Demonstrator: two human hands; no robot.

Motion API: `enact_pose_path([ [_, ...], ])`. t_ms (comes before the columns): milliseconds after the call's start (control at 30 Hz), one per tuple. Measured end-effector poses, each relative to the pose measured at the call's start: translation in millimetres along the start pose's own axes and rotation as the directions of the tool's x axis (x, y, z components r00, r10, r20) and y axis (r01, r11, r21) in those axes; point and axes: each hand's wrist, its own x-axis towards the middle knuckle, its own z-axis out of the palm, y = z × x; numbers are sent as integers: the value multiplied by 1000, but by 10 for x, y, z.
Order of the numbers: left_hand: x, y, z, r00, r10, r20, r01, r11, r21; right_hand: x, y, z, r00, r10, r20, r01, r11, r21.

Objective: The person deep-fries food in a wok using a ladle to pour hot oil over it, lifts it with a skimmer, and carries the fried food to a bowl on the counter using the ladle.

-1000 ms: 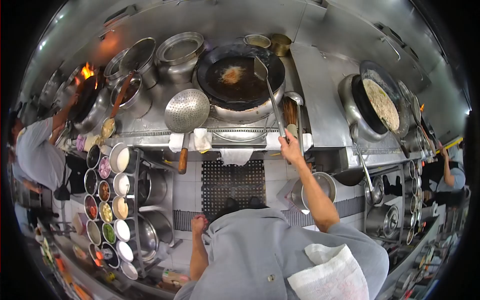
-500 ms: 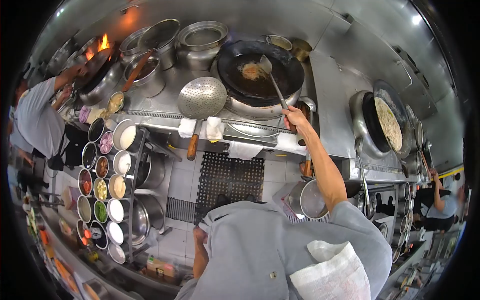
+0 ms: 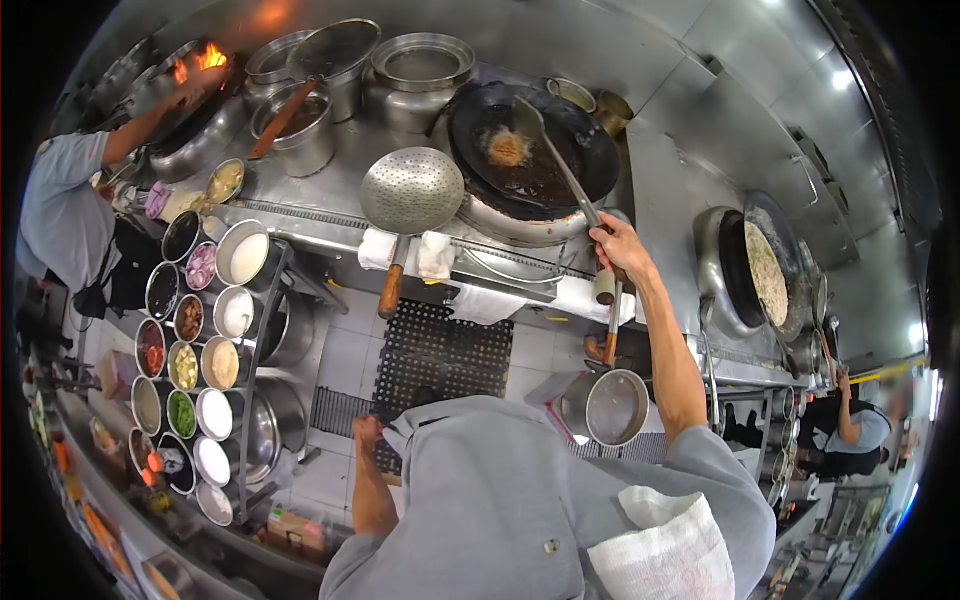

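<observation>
My right hand point(image 3: 622, 248) is closed around the handle of a long metal wok spatula point(image 3: 566, 171). Its blade is inside a black wok point(image 3: 601, 165) on the burner, near the far side. Dark, shiny oil lies in the wok, with a golden-brown, foaming piece of food point(image 3: 507, 147) to the left of the blade. My left hand point(image 3: 367, 430) hangs low beside my body, fingers curled in, and I see nothing in it. A perforated skimmer point(image 3: 412, 190) with a wooden handle rests on the stove edge, left of the wok.
Metal pots point(image 3: 420, 95) stand behind the skimmer. At left, a rack carries several ingredient tubs point(image 3: 214, 414); a co-worker point(image 3: 75, 200) stands by a flaming wok. A second wok point(image 3: 748, 265) holding pale food is at right. A saucepan point(image 3: 616, 408) sits below my right forearm.
The spatula blade has shifted toward the far side of the wok, and my right hand has moved slightly right and nearer me. My left hand has swung out left. The whole view has turned a little.
</observation>
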Motion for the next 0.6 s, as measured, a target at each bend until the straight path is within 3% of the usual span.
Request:
enact_pose_path([
  [133,57,51,46,999,-30,-27,33,993,116,54,-138,133,999,-28,43,33,992,-123],
  [267,65,10,58,1000,17,20,-18,998,63,198,-191,239,997,-49,57,61,973,-222],
  [333,69,-50,55,990,109,90,-106,993,-43,280,-219,252,993,-80,90,103,953,-286],
  [433,31,-97,38,966,234,111,-241,969,58,302,-288,239,996,-60,72,81,938,-337],
  [567,-119,123,109,979,184,89,-194,972,129,149,-339,122,998,-56,23,60,913,-404],
  [600,-118,72,111,996,80,33,-83,992,95,124,-310,75,999,-47,4,45,921,-386],
])
